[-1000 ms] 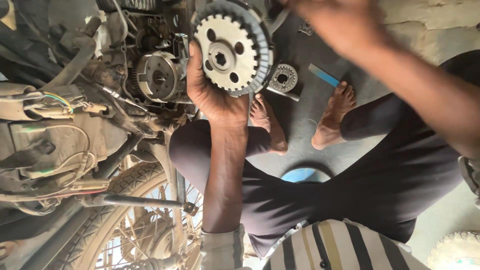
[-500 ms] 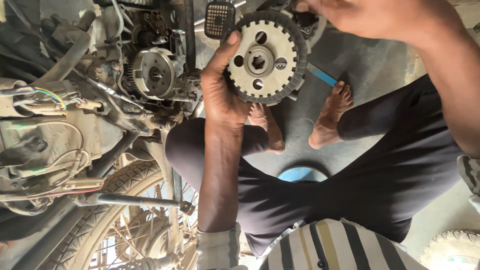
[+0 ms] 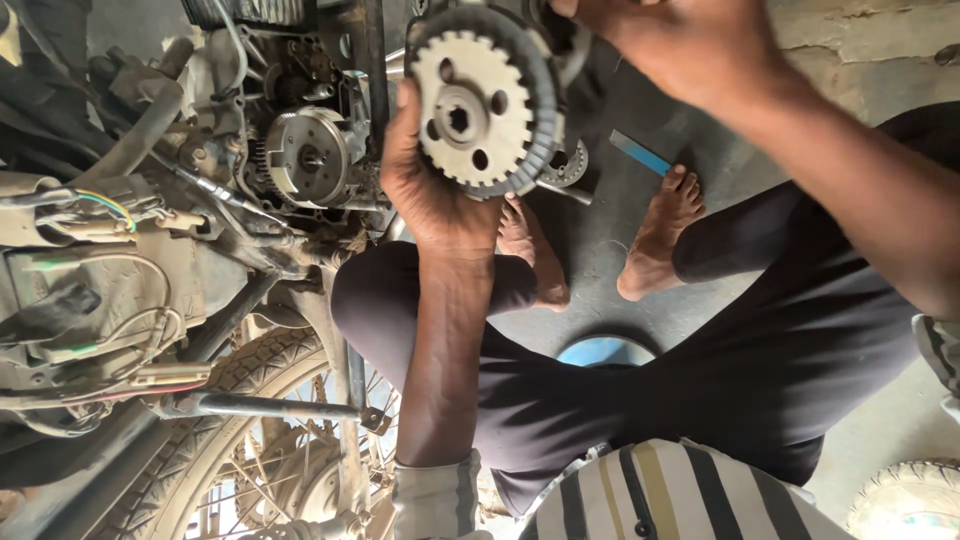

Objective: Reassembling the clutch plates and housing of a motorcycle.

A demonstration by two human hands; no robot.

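Holding: you are cupping the toothed clutch wheel (image 3: 485, 100) in your left hand (image 3: 430, 195), fingers clamped around its rim, above your knees.
Right hand (image 3: 690, 50): it is pinching the wheel's upper edge; I cannot tell how firmly.
Technique: you are best keeping the wheel's face square to you, fingertips off the teeth.
Engine (image 3: 305, 155): it is sitting open just beside the wheel.
Floor (image 3: 880, 50): it is carrying a blue tool (image 3: 640, 153) near your foot (image 3: 660, 230).

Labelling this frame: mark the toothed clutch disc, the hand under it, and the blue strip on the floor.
toothed clutch disc (image 3: 478, 110), head view, on its pale metal face beside the hub.
left hand (image 3: 428, 195), head view, on the palm.
blue strip (image 3: 641, 153), head view, mid-length.
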